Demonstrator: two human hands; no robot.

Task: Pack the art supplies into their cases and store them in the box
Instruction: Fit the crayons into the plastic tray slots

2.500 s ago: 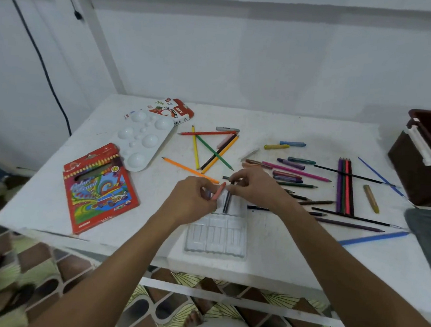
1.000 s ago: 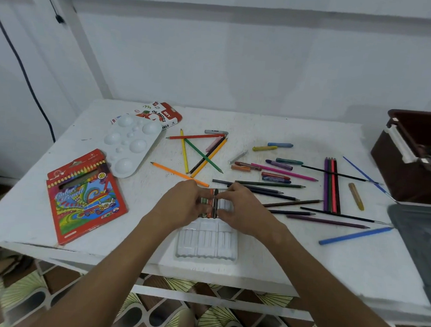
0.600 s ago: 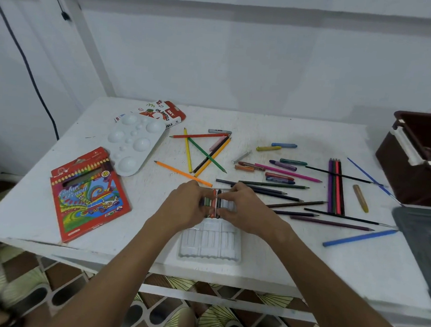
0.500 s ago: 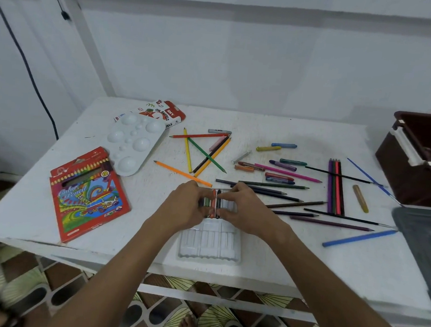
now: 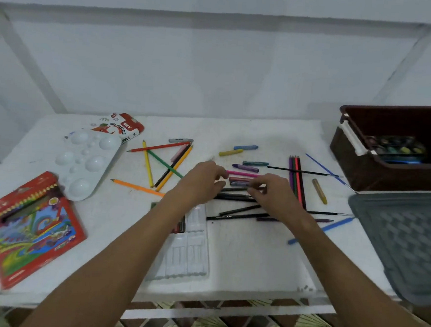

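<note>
Forearms reach out from the near edge of the table (image 5: 240, 267), crossing a clear tray (image 5: 190, 251) that lies close to that edge. Its far slots hold a few dark pastels (image 5: 180, 226), though the left arm hides how many; the near slots look unfilled. Beyond it, both hands hover over a loose cluster of pastels (image 5: 241, 181) among black pencils. The left hand (image 5: 203, 181) has its fingers curled, thumb and forefinger closing near one end of a stick. The right hand (image 5: 273, 190) seems to pinch the other end of the cluster, but motion blur leaves me unable to tell whether either has a firm hold.

By my reading, filling the tray is the step in hand, and a fresh pastel is being fetched. Next comes a clean pinch on one stick, without dragging the pencils beneath, then laying it in a free slot.

Left of the tray lie a red pencil case (image 5: 31, 227) and a white palette (image 5: 87, 162), with the pastel box (image 5: 122, 128) behind. Coloured pencils (image 5: 163, 162) are scattered mid-table. At far right stands the brown box (image 5: 387, 172), paints already inside, and a grey lid (image 5: 407, 243) lies nearer. Plain white walls stand behind; patterned floor tiles show below.
</note>
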